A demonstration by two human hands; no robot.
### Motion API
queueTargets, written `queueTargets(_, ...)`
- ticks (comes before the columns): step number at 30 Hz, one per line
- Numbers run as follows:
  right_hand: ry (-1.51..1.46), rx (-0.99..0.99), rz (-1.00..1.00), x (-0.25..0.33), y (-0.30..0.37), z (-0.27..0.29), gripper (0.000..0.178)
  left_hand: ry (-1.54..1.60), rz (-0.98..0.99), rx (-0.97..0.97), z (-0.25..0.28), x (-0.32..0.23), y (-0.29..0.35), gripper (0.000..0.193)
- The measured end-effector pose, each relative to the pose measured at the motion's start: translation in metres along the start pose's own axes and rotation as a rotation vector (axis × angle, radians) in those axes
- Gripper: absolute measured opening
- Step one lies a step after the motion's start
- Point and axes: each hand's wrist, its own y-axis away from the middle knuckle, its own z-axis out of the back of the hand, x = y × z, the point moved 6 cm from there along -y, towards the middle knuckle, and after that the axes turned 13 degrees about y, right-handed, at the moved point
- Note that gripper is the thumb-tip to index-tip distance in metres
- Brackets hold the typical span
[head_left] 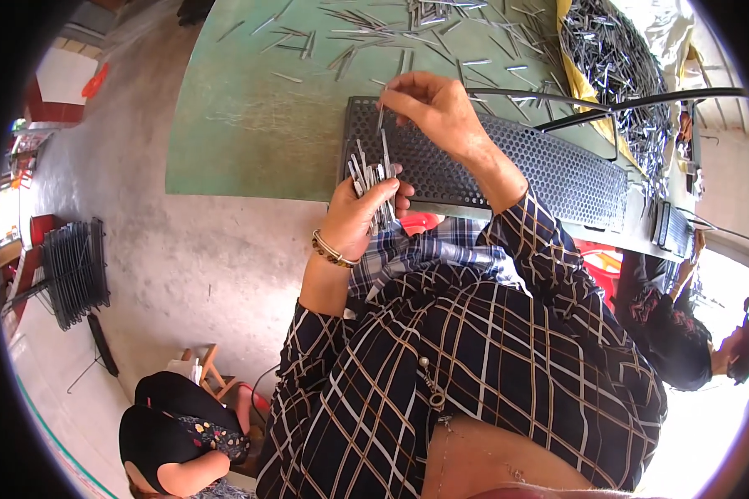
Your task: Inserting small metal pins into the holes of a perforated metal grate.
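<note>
My left hand (pixel 351 214) is closed around a bundle of slim silvery metal pieces (pixel 371 185), their ends sticking up past the thumb. Just beyond it, my right hand (pixel 441 115) pinches a single thin metal piece (pixel 381 115) between thumb and fingertips, above the left end of a black perforated rack (pixel 549 170). Many round holes cover this long rack, which lies along the near edge of the green table (pixel 250 133). Whether the pinched piece touches the rack or the bundle, I cannot tell.
Loose metal pieces (pixel 366 33) lie scattered across the far part of the table. A large heap (pixel 616 75) fills a yellow-edged sack at right. Black bars (pixel 558 96) cross above the rack. Other people sit at lower left (pixel 183 424) and right (pixel 674 333). Dark racks (pixel 75 270) stand at left.
</note>
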Motion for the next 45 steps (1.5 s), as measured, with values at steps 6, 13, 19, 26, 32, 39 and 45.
queueTargets(6,0.194,-0.207,0.258,0.005,-0.020,-0.006,0.020,0.055,-0.012,-0.011,-0.005,0.000,0.002,0.028)
queueTargets(13,0.433,-0.227,0.348,-0.002,-0.024,-0.022,0.020,0.101,-0.017,-0.028,-0.001,-0.002,0.004,0.027)
queueTargets(19,0.618,-0.233,0.552,-0.001,-0.018,-0.034,0.017,0.134,-0.008,-0.064,0.003,-0.002,0.005,0.025)
queueTargets(26,0.727,-0.266,0.708,-0.002,-0.014,-0.031,0.014,0.113,-0.017,-0.083,0.005,0.000,0.003,0.024)
queueTargets(32,0.506,-0.219,0.455,0.013,-0.009,-0.016,0.018,0.135,-0.052,-0.077,0.003,-0.004,0.000,0.022)
queueTargets(39,0.104,0.221,0.038,-0.004,-0.004,-0.020,0.027,0.104,-0.099,-0.096,0.000,-0.009,-0.003,0.022)
queueTargets(45,0.307,0.310,-0.026,-0.003,-0.003,-0.015,0.024,0.105,-0.146,-0.104,-0.003,-0.009,-0.007,0.022)
